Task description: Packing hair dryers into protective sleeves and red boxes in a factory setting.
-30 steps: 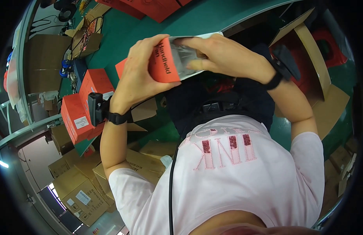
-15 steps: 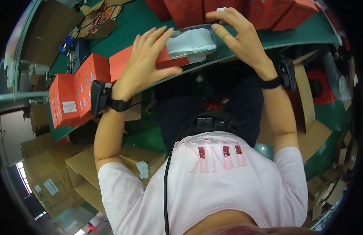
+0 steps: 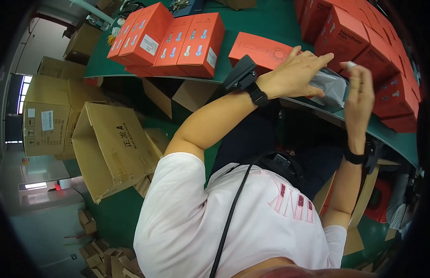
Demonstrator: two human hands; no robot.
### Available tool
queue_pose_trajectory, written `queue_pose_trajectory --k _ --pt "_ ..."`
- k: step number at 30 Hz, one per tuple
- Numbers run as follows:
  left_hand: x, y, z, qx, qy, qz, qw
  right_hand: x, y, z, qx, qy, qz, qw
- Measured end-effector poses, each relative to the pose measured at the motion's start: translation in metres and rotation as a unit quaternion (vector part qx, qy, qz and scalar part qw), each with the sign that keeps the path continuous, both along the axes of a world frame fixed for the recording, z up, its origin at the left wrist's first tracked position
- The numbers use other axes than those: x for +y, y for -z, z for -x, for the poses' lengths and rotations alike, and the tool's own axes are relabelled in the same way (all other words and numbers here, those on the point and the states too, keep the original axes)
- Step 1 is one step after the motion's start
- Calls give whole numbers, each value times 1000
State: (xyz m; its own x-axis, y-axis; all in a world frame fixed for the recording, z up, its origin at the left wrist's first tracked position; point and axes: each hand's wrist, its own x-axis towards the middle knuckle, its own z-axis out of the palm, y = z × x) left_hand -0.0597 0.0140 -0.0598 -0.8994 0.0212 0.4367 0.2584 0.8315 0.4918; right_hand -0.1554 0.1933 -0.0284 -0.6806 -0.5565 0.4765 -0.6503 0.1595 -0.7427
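Note:
A flat red box [image 3: 259,50] with a handheld fan printed on it lies on the green table. My left hand [image 3: 296,74] is over its right end, fingers stretched out and thumb apart. Partly under those fingers is a clear plastic tray [image 3: 341,89] with a pale wrapped item [image 3: 328,85] in it, next to the box. My right hand [image 3: 359,99] is just right of the tray, slightly blurred, fingers extended upward and nothing visible in it. Whether the left fingertips touch the tray or the box, I cannot tell.
Red fan boxes [image 3: 191,44] stand in a group at the left of the green table [image 3: 245,21]. More red boxes [image 3: 344,39] are stacked at the right. Open cardboard cartons [image 3: 117,148] stand on the floor at left, and a red stool [image 3: 379,201] is below right.
The view has swung left, bringing the left boxes and cartons further in. My left hand now reaches further over the tray's end; my right hand has turned upright beside it.

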Motion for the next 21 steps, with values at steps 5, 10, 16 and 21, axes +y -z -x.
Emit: queue_pose_trajectory --k 5,10,16,21 --pt "1 2 6 4 5 -12 1000 0 -53 7 62 -15 -131 989" --pt "-6 0 15 -6 31 -7 999 1 26 35 226 -23 -258 939" --pt "3 -15 5 -83 18 -60 995 -15 28 5 238 22 -180 954" --pt "-7 -3 10 -99 43 -32 994 -40 -13 -25 362 6 -45 931"
